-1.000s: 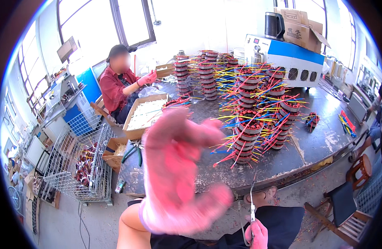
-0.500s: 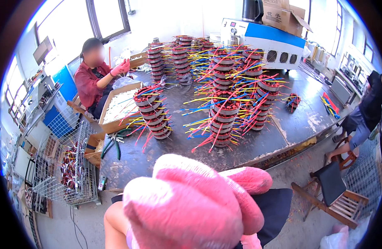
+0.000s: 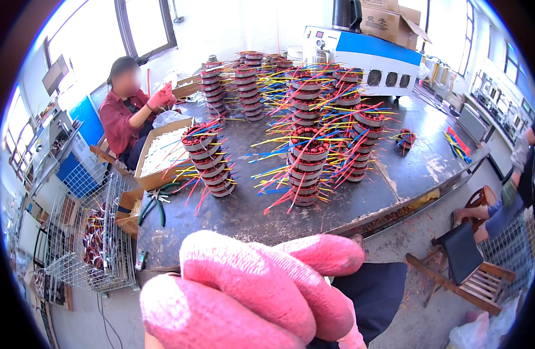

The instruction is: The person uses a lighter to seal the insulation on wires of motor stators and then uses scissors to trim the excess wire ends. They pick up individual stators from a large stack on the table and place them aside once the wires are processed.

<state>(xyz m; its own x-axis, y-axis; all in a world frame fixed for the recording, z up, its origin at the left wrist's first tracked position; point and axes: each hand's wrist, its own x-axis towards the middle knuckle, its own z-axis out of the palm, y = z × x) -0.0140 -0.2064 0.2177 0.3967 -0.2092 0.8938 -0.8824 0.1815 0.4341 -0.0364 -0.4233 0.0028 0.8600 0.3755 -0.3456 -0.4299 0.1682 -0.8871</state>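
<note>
At the far left a wire-mesh basket (image 3: 74,274) on the floor holds wound parts, and beyond it a co-worker (image 3: 120,125) in a dark red shirt sits by the table with gloved hands raised. An open carton (image 3: 153,185) of white pieces stands at the table's left end, with green-handled pliers (image 3: 162,213) lying just in front. Right of these, a stack of wound rings (image 3: 211,166) bristles with coloured wires; it stands well beyond the left hand (image 3: 238,285), bare tabletop showing between them. That hand, in a pink glove, looms close to the camera, its fingers bunched side by side and slanting up to the left, one digit pointing right behind them; whether anything is pinched inside cannot be told. Low beside it shows a bit of pink glove (image 3: 353,338), perhaps the right hand, its grip hidden. Straight ahead and rightward, also apart from the fingers, rises a taller cluster of ring stacks (image 3: 307,168) on the dark, scuffed table (image 3: 360,203). A white machine with a blue band (image 3: 389,52) sits behind, and a wooden chair (image 3: 460,256) with a dark back stands at right.
</note>
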